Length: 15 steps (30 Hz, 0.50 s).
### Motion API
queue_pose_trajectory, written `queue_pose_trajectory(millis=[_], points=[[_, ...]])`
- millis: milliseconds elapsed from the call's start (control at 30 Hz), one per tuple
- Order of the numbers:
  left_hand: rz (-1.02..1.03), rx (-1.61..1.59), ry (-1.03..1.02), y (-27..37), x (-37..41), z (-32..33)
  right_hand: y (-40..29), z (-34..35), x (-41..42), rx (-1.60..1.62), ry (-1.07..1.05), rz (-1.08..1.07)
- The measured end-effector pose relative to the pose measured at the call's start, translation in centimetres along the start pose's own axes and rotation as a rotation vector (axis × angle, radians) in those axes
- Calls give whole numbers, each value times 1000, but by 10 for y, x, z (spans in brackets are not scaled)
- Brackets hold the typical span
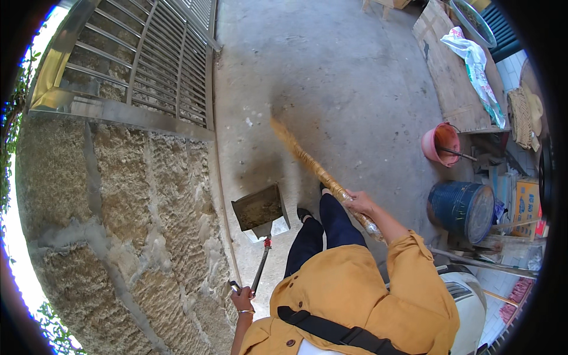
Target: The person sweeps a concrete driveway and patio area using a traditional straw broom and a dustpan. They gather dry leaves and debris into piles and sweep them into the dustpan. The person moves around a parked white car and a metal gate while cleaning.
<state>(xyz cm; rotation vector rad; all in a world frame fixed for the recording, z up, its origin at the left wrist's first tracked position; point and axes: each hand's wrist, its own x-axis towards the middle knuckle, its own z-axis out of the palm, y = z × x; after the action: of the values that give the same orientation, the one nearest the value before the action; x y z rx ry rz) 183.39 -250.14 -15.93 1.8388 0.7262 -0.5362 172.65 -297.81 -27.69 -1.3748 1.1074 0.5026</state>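
Observation:
My right hand (360, 203) is closed around the wrapped handle of a straw broom (323, 174), whose bristles point away to the upper left, over the concrete floor. Down at the left, my left hand (242, 299) grips the dark pole of a long-handled metal dustpan (261, 208). The pan is close to the rough stone wall, to the left of my feet, with some dark dirt inside it. Broom and dustpan are apart. Small bits of debris (248, 121) lie on the floor left of the bristles.
A rough stone wall (120, 186) with a metal barred gate (168, 66) borders the left. On the right stand a pink bucket (428, 144) with a stick in it, a blue drum (452, 211), a wooden board (437, 57) bearing a plastic bag (475, 66), and a cardboard box (526, 206).

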Motion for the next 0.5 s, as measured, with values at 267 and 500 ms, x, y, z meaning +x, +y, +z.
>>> queue_pose_trajectory(millis=[267,500], points=[[49,76,-115,27,14,19,-54,-46,7,265,-19,-88],[86,332,-142,70,44,70,-138,-144,79,28,235,-164]])
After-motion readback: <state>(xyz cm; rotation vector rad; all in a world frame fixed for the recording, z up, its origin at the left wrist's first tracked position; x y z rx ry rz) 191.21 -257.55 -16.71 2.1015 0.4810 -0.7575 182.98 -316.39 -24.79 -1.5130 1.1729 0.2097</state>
